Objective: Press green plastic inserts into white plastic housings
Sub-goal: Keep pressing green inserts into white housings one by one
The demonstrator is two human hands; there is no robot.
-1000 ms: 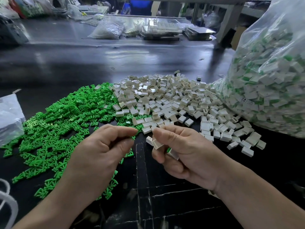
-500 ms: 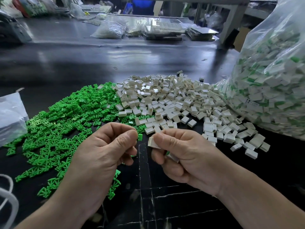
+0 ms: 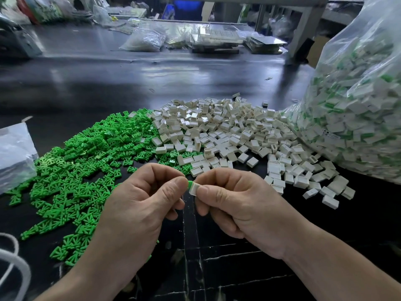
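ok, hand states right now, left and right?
Left hand: pinching a green insert.
Right hand: pinching a white housing.

A long black worktop (image 3: 130,79) runs away from me, glossy enough to throw back pale streaks of light. Near its front edge the surface is scored with thin white cracks (image 3: 196,255). Along the far side lies clutter: a clear plastic bag (image 3: 145,41), a stack of clear trays (image 3: 214,39) and a pile of flat grey plates (image 3: 268,44). A grey post (image 3: 301,33) stands at the right, a cardboard box (image 3: 318,51) just beside it. Further back sits a blue bin (image 3: 187,9). At the far left a heap of bags (image 3: 43,9) lies behind a dark machine (image 3: 15,43).
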